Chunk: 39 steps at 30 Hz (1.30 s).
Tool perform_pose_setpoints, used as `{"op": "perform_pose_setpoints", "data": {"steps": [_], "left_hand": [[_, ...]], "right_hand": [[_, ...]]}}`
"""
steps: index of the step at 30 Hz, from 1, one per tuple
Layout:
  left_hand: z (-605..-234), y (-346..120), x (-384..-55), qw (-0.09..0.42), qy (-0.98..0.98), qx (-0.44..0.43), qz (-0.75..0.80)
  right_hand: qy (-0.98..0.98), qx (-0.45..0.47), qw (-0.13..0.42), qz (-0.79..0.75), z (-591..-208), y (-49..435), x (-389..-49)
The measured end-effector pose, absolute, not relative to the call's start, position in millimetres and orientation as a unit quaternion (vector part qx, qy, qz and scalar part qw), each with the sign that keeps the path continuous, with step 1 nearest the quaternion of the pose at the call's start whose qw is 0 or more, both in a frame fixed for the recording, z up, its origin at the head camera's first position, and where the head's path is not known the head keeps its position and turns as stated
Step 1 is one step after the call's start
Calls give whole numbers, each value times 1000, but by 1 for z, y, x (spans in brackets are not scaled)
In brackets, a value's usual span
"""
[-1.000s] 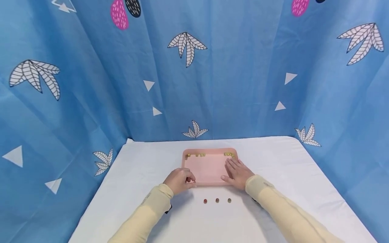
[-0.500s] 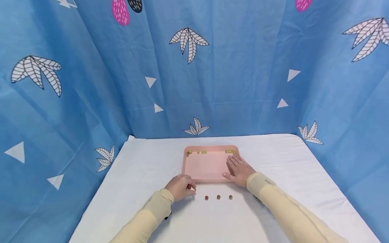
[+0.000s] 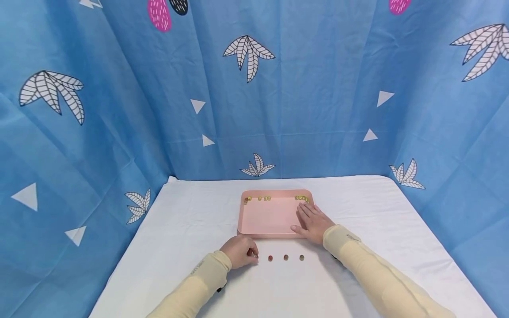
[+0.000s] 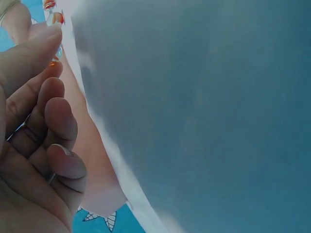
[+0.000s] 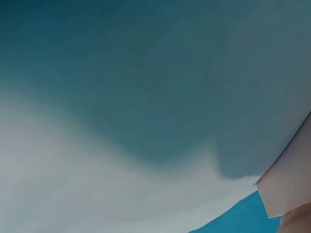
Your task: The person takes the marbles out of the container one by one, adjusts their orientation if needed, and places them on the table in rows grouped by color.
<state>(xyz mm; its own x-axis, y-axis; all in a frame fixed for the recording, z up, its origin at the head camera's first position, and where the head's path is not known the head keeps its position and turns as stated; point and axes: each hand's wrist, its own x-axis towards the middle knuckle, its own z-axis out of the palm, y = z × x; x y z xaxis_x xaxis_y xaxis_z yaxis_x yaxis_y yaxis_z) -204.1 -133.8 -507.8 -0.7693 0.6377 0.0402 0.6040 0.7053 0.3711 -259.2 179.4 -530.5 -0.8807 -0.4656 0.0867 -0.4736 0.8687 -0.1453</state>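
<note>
Left hand (image 3: 241, 251), pinching a marble (image 4: 57, 53), has moved back from the tray (image 3: 270, 236) holding yellowish marbles (image 3: 300, 198); straight-fingered right hand (image 3: 313, 224) touches it.

The head view looks forward and down from well above the white cloth (image 3: 199, 212), far enough back to take in your left hand (image 3: 240, 251), your right hand (image 3: 313, 223), the pink tray (image 3: 266, 216) and a broad blue curtain (image 3: 318, 88) beyond. The left wrist view sits close, rolled sideways, looking past your fingers along its left edge; it shares that hand, some marbles (image 3: 286, 257) and the tray with the head view. The right wrist view faces mostly shaded cloth at close range, catching tray and curtain at lower right, both also in the head view.
</note>
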Motion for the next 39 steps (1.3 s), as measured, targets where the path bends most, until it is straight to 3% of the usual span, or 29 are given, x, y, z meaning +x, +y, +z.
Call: {"op": "perform_pose_setpoints", "data": {"steps": [12,39], "left_hand": [[-513,-133,-205,67,925,329,180],[-515,-134,-204,55,927,332,169]], "right_hand": [[-971,228,5,77,-528,181,-259],[-979,199,1,53,-525,194,-260]]}}
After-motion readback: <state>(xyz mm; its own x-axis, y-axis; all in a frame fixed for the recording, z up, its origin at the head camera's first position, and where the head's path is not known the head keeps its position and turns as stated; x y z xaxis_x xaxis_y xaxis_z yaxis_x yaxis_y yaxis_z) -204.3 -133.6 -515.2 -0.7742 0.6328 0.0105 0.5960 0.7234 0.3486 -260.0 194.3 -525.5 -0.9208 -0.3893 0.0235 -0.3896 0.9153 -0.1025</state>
